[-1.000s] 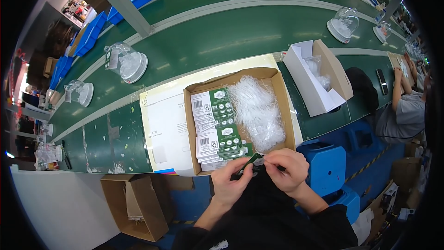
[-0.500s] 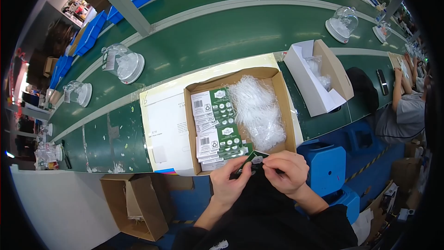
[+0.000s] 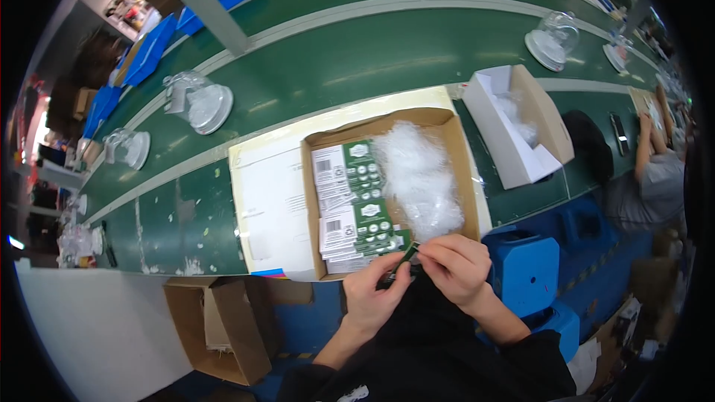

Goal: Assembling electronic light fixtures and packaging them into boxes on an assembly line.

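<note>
My left hand [image 3: 372, 294] is closed in a pinch around a small dark green card [image 3: 404, 259], which is turned nearly edge-on. Right at the card's upper end, the fingertips of my right hand [image 3: 459, 268] are pressed together; what they grip is too small to make out. Just beyond both hands is a shallow cardboard tray [image 3: 469, 179]. Its left side holds overlapping stacks of green and white printed cards [image 3: 366, 212]. On the right side lies a heap of thin clear plastic strands [image 3: 417, 171], with a clear bag at its near end.
Under the tray lies a white flat carton [image 3: 272, 208] on the green bench [image 3: 186, 216]. A white box [image 3: 506, 134] with clear plastic inside stands to the right. Clear domes [image 3: 199, 100] sit on the green belt beyond. Blue stools [image 3: 521, 268] and an open carton [image 3: 216, 327] flank me.
The green card has turned from showing part of its face to nearly edge-on. My right hand has shifted slightly left, its fingertips still at the card's upper end.
</note>
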The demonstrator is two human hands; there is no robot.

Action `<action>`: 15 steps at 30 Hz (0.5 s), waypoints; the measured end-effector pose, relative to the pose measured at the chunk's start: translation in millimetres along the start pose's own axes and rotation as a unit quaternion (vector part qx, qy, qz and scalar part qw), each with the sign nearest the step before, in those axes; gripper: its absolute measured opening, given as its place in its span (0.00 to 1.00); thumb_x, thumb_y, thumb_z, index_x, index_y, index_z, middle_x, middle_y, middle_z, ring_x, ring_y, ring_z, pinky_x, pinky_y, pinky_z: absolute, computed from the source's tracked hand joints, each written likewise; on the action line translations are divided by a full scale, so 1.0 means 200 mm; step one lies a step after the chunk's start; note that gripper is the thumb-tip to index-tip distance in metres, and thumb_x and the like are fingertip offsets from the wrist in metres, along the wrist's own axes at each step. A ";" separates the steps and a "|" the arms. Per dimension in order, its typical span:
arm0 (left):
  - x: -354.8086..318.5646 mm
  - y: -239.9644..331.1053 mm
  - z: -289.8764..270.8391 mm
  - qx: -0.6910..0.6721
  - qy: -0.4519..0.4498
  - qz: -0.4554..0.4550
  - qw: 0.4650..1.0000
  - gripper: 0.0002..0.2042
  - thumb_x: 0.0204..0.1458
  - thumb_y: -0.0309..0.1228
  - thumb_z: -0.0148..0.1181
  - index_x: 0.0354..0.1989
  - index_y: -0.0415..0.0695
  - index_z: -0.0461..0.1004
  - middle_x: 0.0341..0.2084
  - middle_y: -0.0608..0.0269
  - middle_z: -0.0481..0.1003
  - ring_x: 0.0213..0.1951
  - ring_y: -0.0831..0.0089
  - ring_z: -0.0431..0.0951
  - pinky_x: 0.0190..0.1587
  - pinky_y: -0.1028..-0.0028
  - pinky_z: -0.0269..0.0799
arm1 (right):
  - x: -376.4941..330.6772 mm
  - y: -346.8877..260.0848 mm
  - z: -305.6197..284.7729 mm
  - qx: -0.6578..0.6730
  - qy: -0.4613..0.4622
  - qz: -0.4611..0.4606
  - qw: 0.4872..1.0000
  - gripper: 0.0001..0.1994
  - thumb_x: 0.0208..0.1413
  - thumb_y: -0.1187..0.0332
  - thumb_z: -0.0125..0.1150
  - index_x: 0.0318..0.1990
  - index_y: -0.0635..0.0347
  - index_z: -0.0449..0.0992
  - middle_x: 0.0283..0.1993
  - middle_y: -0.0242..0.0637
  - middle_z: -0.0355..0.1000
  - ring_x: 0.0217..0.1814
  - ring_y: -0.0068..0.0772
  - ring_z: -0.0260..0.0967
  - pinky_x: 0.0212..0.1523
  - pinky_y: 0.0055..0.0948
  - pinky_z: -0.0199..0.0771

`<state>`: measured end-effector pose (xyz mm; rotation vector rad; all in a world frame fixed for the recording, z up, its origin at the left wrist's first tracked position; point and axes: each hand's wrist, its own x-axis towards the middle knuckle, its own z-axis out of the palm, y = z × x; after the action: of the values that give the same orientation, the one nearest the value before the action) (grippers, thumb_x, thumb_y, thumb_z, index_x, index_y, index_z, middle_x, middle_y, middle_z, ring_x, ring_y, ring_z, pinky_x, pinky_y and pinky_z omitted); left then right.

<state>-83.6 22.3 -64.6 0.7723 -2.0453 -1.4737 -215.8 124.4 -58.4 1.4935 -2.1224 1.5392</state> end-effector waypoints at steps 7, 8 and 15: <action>-0.01 -0.01 0.07 -0.008 -0.048 0.016 0.999 0.11 0.50 0.25 0.64 0.42 0.40 0.77 0.27 0.55 0.78 0.25 0.67 0.80 0.28 0.73 0.74 | -0.09 0.05 -0.02 -0.039 -0.023 0.076 0.996 0.05 0.46 0.79 0.64 0.31 0.65 0.76 0.29 0.44 0.72 0.25 0.40 0.69 0.23 0.31 0.68; -0.02 -0.05 0.09 -0.043 -0.051 0.050 0.996 0.12 0.50 0.25 0.64 0.43 0.39 0.76 0.28 0.53 0.78 0.26 0.66 0.80 0.28 0.71 0.73 | -0.10 0.06 -0.01 -0.039 -0.015 0.058 0.997 0.04 0.48 0.79 0.64 0.32 0.65 0.76 0.30 0.44 0.72 0.26 0.38 0.69 0.23 0.29 0.67; -0.07 -0.10 0.06 -0.036 -0.002 0.109 0.993 0.12 0.51 0.24 0.62 0.44 0.37 0.76 0.31 0.52 0.78 0.27 0.63 0.79 0.30 0.71 0.74 | -0.06 0.06 -0.01 0.004 -0.091 -0.002 0.996 0.03 0.53 0.80 0.59 0.35 0.67 0.73 0.31 0.43 0.71 0.30 0.35 0.70 0.29 0.27 0.69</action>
<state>-77.9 34.7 -88.5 0.4989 -1.9974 -1.4165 -219.9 132.9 -73.5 1.7005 -2.2094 1.4630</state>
